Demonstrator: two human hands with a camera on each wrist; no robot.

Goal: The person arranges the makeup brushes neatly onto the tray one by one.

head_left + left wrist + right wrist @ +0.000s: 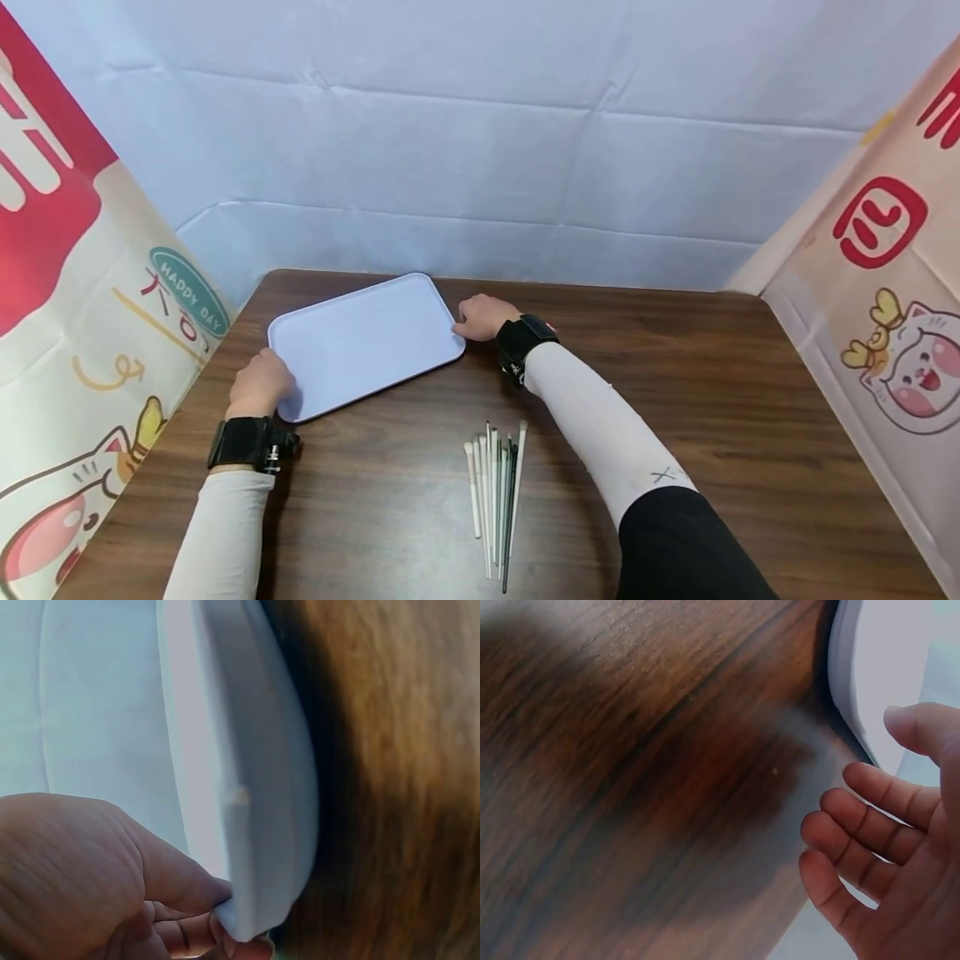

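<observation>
A pale, shallow rectangular tray [367,342] lies slantwise at the back left of the table. My left hand [261,383] pinches its left end, and in the left wrist view the thumb [191,889] is on the rim with fingers curled beneath. At the tray's right end is my right hand [486,317]. The right wrist view shows its fingers [877,832] loosely bent and spread, holding nothing, with the thumb [922,727] over or beside the tray edge; whether it touches cannot be told.
Several slim brushes [495,500] lie in a loose bundle on the brown wooden table [675,400], nearer to me than the tray. A white cloth [450,142] hangs behind the table. Printed cartoon sheets [892,333] flank it on both sides.
</observation>
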